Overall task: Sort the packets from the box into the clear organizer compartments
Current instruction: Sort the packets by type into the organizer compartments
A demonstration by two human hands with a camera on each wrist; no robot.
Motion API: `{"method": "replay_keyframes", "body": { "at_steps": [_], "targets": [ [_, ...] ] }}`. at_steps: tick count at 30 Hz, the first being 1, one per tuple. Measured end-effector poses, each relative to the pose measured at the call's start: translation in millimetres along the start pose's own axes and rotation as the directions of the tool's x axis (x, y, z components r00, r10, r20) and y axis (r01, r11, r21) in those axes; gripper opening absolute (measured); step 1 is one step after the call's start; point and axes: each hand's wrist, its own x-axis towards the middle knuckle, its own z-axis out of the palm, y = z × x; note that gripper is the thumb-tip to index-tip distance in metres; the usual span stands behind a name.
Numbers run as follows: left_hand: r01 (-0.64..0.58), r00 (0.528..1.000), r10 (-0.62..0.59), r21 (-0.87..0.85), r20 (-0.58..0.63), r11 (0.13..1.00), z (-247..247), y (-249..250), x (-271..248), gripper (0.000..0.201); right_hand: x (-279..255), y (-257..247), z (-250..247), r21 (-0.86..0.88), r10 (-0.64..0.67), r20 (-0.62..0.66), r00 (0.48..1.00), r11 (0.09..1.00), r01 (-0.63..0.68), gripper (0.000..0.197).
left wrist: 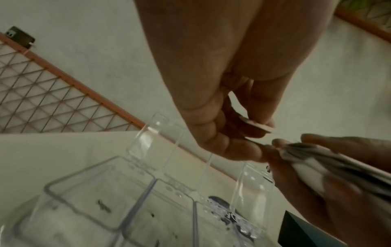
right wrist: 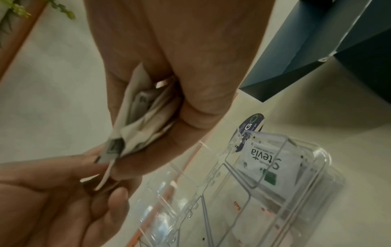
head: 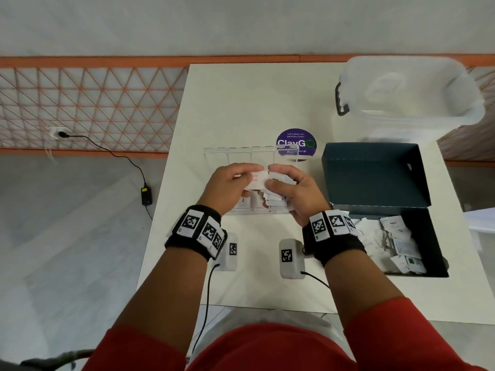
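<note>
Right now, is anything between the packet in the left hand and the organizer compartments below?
Nothing visible. The left hand pinches one packet directly above the open-topped organizer; the right hand holds the remaining bundle beside it, not underneath.

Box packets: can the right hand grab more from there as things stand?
Probably not yet. The right hand already grips a bundle of packets, so its fingers are full. The open box beside it is otherwise unobstructed.
</note>
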Motion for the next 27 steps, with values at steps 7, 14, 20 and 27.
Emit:
{"method": "replay_keyframes", "body": {
  "at_steps": [7, 14, 20, 27],
  "targets": [
    [-0.034, 0.998, 0.036, 0.057, -0.042, 0.998, -8.2, -3.5, 6.6, 0.044, 0.9, 7.7, 11.4, -0.116, 0.080, 0.098, 0.992, 0.991, -0.068, 0.011],
    [0.000, 0.980, -0.033, -0.164, -0.198, 0.986, -13.1, -14.1, 13.0, 0.013, 6.8, 14.2, 4.8, -0.031, 0.051, -0.011, 0.999, 0.998, -0.051, 0.015],
    [0.037, 0.990, -0.019, 0.130, -0.141, 0.991, -17.0, -22.8, 25.8, 0.015, 9.4, 13.2, -26.9, 0.340, 0.030, -0.160, 0.987, 0.940, 0.027, 0.014],
    [0.006, 1.000, 0.006, 0.478, -0.024, 0.879, 20.2, -26.0, 39.1, 0.012, 5.8, 15.8, -44.2, 0.428, 0.103, -0.172, 0.980, 0.904, -0.020, 0.021]
  ]
}}
